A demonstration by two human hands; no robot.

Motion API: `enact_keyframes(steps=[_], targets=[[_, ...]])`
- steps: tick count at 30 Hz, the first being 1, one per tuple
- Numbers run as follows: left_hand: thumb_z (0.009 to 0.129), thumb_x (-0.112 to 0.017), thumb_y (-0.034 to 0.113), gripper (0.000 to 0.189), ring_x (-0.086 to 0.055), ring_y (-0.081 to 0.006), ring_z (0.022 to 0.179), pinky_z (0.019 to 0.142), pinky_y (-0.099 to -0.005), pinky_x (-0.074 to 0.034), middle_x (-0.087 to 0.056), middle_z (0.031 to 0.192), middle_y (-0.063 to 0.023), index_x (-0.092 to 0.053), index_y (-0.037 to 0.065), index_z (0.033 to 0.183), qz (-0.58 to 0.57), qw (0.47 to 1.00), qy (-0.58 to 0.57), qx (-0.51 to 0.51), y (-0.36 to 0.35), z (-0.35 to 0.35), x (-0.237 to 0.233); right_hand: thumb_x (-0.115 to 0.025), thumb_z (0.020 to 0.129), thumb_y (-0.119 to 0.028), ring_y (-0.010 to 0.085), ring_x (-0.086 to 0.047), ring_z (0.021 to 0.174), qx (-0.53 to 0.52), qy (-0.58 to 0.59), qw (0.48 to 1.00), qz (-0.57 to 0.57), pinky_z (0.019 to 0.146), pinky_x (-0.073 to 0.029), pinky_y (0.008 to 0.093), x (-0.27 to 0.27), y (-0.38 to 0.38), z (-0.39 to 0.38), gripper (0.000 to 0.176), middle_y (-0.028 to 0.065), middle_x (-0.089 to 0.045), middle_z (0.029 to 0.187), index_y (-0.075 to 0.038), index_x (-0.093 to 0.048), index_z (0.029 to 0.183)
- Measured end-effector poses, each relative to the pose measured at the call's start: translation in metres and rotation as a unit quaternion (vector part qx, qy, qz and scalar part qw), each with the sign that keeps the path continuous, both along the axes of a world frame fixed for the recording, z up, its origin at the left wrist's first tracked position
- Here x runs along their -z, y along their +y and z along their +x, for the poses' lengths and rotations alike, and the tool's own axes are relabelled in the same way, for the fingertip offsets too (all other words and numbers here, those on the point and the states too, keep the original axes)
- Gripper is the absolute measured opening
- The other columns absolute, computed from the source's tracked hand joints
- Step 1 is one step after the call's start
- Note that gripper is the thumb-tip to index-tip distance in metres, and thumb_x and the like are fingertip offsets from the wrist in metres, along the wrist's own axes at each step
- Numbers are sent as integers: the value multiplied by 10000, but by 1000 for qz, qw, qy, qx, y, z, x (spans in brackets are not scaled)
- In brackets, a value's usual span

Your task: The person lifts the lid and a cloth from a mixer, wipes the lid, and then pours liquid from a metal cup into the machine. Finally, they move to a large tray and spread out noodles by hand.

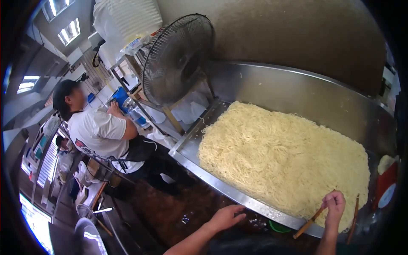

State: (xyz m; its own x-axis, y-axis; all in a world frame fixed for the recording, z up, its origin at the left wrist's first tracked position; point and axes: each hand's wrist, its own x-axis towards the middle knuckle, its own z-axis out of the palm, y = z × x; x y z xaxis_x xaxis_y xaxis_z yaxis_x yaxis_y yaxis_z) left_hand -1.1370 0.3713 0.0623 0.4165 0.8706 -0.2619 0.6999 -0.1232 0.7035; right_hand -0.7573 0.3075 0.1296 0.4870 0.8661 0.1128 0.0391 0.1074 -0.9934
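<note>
A thick bed of pale cooked noodles [272, 153] fills much of a long metal trough [238, 193]. Over its near right part, my right hand [335, 207] is closed around a wooden stick [309, 222] that slants down toward the front rim. A second wooden stick [353, 219] rests on the right side of the noodles, apart from my hand. My left hand [227, 217] is in front of the trough's near edge, fingers apart and holding nothing.
A large caged fan [178, 59] stands at the trough's left end beside a shelf. Further left, a co-worker [100, 127] in a white shirt stands at a counter. A strainer [87, 212] lies at lower left. A red object [386, 183] sits at the right end.
</note>
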Motion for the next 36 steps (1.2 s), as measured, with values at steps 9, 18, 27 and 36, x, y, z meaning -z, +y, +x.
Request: enact_keyframes(steps=[9,18,27,36], targets=[[910,-656,322,391,-670,-267,1008,879,-365,-529,-677,1125,-140,-635,75,1212,46,998,-17,34,59,-15,-6,-592,914,-123,84,-523,578,37,-12,999,-3,531,-428,219,21,37,-19,110,36,-574,705,-63,-540,839],[913,-685,226,301,-669,-153,909,777,-272,-523,-709,1032,-81,-656,74,1171,20,978,-207,-34,174,-120,12,-590,911,-110,78,-514,598,102,1,995,-19,545,-431,220,9,109,-133,106,31,-559,717,-58,-537,836],[908,-685,248,329,-684,-197,919,801,-319,-536,-685,1061,-129,-642,51,1168,51,973,-195,109,241,-157,-7,-629,890,-76,89,-542,639,27,-90,995,-22,593,-444,225,-21,158,-233,104,34,-582,738,-37,-566,817],[915,-674,246,326,-685,-194,915,800,-317,-536,-686,1053,-122,-637,50,1173,-13,962,-234,140,232,-154,13,-617,916,-111,87,-541,650,73,-88,993,-24,582,-458,219,-30,159,-241,116,36,-582,743,-36,-563,845]])
